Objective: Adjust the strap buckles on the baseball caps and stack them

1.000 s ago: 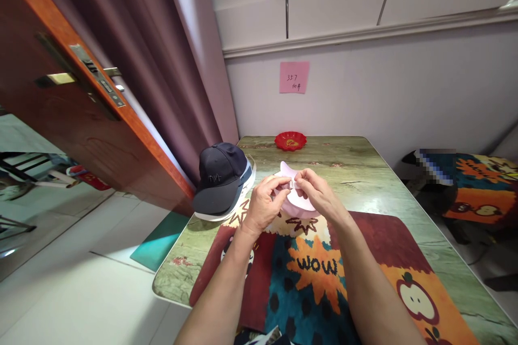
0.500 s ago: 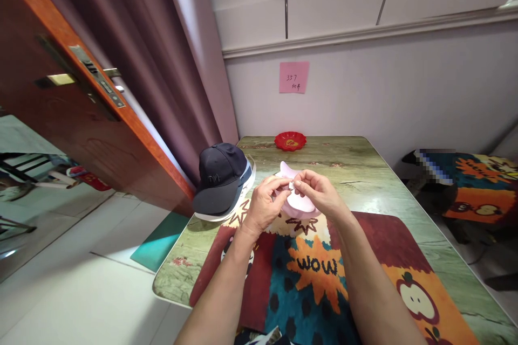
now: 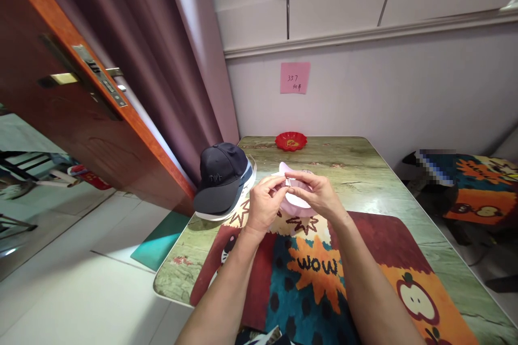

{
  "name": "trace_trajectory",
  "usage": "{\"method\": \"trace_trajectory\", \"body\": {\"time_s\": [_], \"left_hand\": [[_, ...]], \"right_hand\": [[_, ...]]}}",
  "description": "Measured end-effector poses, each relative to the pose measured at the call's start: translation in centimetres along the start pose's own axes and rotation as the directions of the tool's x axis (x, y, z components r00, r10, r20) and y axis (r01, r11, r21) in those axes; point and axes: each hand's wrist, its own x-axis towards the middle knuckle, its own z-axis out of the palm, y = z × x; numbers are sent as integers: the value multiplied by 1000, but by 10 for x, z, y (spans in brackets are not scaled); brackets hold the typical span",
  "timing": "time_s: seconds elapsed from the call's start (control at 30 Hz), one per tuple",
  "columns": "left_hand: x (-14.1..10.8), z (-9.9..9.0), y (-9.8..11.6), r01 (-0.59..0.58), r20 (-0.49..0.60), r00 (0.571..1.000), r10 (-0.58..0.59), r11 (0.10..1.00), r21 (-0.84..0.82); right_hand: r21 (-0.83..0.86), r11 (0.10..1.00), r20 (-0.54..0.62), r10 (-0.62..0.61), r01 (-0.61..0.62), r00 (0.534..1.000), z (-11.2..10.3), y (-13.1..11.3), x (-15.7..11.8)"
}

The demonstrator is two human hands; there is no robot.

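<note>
A pale pink cap (image 3: 300, 209) rests near the middle of the table, partly on the patterned mat, its white inside showing. My left hand (image 3: 265, 202) is closed at the cap's near left, thumb and fingers pinching its strap. Across from it, my right hand (image 3: 318, 191) is closed too, thumb and forefinger on a small whitish piece (image 3: 288, 182) that looks like the strap's buckle. Both sets of fingertips almost meet there and hide much of the strap. To the left, a dark navy cap (image 3: 220, 175) sits stacked on lighter caps.
A red scalloped dish (image 3: 291, 141) stands at the table's back edge by the wall. The colourful mat (image 3: 311, 280) lies under my forearms. A wooden door (image 3: 133, 135) and a mauve curtain (image 3: 190, 64) are at left. A pink note (image 3: 295, 77) is on the wall.
My right hand has turned and shifted slightly left, its fingers now stretched over the small piece. My left hand has moved a little to the right. The pink cap stays about where it was.
</note>
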Motion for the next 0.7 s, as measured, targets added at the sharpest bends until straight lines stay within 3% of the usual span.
{"method": "trace_trajectory", "body": {"time_s": [0.27, 0.5, 0.57, 0.7], "left_hand": [[-2, 5, 4, 3, -1, 1000, -3, 999, -38], [-1, 7, 1, 190, -54, 977, -206, 956, -226], [0, 6, 0, 207, -82, 970, -229, 955, -215], [1, 6, 3, 231, -41, 969, -246, 949, -216]], "right_hand": [[-11, 1000, -60, -20, 19, 998, -1, -4, -2], [-110, 992, -73, -77, 69, 994, 1, -10, -2], [-128, 990, -79, -76, 66, 994, 2, -10, -3], [-155, 984, -66, -97, 85, 993, 4, -9, -3]]}}
